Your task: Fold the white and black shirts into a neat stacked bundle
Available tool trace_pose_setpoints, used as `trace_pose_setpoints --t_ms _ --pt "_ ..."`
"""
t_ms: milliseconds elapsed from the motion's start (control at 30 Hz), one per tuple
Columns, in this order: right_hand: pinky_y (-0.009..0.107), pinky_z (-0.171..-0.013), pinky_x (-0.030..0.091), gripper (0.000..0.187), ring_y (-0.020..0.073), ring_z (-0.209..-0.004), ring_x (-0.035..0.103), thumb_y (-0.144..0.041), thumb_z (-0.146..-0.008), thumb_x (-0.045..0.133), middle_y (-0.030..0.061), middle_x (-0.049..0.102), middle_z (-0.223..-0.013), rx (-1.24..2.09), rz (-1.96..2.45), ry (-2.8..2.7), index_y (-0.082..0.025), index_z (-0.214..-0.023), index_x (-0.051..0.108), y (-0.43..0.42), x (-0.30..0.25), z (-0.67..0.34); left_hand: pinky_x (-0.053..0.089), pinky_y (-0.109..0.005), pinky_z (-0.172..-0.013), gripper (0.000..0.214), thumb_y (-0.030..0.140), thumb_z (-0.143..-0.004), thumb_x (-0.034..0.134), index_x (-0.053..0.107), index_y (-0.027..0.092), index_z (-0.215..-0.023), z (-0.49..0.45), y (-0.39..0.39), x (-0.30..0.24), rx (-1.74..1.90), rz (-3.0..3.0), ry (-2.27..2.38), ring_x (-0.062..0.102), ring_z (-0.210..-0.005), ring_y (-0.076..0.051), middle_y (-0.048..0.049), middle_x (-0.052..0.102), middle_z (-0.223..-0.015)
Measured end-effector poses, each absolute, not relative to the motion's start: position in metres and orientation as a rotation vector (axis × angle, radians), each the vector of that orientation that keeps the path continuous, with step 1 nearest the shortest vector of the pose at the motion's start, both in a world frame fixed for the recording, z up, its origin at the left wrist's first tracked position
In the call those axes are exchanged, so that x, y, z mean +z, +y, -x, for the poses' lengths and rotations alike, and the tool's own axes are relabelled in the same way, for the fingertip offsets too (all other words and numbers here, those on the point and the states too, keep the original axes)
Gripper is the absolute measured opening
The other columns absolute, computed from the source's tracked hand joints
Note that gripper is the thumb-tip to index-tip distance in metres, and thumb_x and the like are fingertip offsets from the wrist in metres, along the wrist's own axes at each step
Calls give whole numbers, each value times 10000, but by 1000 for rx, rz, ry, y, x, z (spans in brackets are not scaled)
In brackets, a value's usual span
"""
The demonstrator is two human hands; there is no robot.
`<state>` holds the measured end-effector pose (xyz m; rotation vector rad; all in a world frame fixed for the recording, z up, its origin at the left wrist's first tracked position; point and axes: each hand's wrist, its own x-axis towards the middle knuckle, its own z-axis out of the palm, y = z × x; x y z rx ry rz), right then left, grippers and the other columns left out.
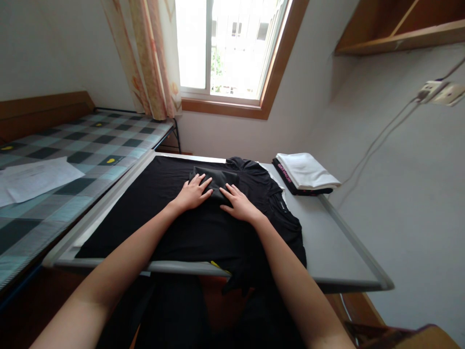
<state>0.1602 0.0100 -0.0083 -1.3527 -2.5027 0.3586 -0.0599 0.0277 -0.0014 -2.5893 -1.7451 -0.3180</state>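
A black T-shirt (pixel 203 230) lies spread over the table, its collar towards the right and one sleeve hanging over the front edge. On the middle of it is a dark, slightly shiny rectangular patch (pixel 218 180); whether it is a print or a separate piece I cannot tell. My left hand (pixel 194 192) rests flat on the patch's left part, fingers spread. Across from it, my right hand (pixel 238 201) touches the right part with its fingers apart. Neither hand grips anything.
The white table (pixel 345 247) has a grey rim. At its back right sit a folded white cloth (pixel 307 169) and a folded black garment (pixel 285 177) beneath it. A checked bed (pixel 119 138) with paper sheets (pixel 39 179) adjoins on the left. A cable (pixel 378 138) hangs along the right wall.
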Motion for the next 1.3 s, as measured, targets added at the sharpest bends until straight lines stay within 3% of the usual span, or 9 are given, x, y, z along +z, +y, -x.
trace_pose_setpoints --t_ms 433,900,1300 --pt "521 -1123 276 701 338 -1439 189 -387 -862 608 167 249 -1559 361 1380 -2527 -171 -1479 357 7 -3 -159 307 -504 -1089 593 531 -961 310 336 251 -1483 60 27 -1 -325 2585 -1750 246 -1428 -298 -118 302 -1547" --pt "559 -1112 277 695 337 -1442 181 -393 -851 616 131 250 -1565 398 1353 -2497 -241 -1478 358 10 -8 -161 296 -513 -1091 595 532 -960 305 327 256 -1486 59 26 0 -317 2604 -1765 223 -1435 -301 -108 290 -1555" --pt "541 -1118 273 698 341 -1439 188 -385 -858 612 158 245 -1562 380 1374 -2519 -191 -1479 357 9 -5 -160 305 -531 -1080 590 522 -966 302 329 242 -1485 58 25 3 -298 2599 -1760 229 -1432 -307 -117 290 -1553"
